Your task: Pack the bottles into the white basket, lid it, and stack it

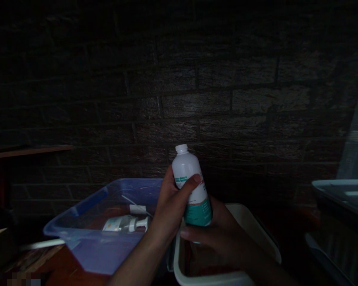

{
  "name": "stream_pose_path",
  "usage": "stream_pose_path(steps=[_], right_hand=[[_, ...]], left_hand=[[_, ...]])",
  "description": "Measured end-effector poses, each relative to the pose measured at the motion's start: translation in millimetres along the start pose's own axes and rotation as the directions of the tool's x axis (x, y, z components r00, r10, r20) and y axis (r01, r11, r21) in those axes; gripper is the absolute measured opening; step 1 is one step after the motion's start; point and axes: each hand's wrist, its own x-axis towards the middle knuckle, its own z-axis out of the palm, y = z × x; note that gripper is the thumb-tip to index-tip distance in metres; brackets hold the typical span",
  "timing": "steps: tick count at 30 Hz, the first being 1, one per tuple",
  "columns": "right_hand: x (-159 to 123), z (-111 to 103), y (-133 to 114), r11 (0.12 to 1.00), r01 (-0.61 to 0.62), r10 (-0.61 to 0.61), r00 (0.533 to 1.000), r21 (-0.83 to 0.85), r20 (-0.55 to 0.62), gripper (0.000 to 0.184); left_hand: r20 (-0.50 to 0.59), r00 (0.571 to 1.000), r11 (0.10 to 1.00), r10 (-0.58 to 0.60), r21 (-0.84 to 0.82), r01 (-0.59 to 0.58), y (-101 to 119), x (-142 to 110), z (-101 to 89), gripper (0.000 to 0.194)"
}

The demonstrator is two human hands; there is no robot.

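Note:
A white bottle with a green lower label and a white cap tilts slightly to the left in front of me. My left hand wraps round its upper body, thumb across the label. Lower down, my right hand holds the bottle near its base, with the thumb under the bottom edge. Below both hands stands a white-rimmed bin. To the left, a blue translucent tub contains a clear pump bottle lying on its side, with a white label and pump.
A dark brick wall rises behind everything. On the right is a lidded container, partly cut off by the frame. A wooden shelf edge juts in at the left. Below it lies a white rod-like thing. The light is dim.

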Motion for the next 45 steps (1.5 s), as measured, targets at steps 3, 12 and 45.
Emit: stream_pose_path(steps=[3,12,45], right_hand=[[-1.6,-2.0,-7.0,0.988,-0.149,0.149,0.989,0.042,0.01,0.077],[-8.1,0.6,-5.1,0.993,-0.11,0.111,0.994,0.038,-0.018,0.067],[6.1,-5.6,-4.3,0.993,0.049,-0.066,0.985,-0.105,-0.158,0.056]], left_hand=[[-0.029,0.999,0.998,-0.029,-0.065,0.028,2.2,-1.9,-0.6,0.064],[-0.019,1.0,0.995,-0.017,-0.103,0.015,4.2,-5.1,-0.8,0.064],[0.152,0.987,0.991,-0.048,0.127,0.028,-3.8,-6.1,3.8,0.058]])
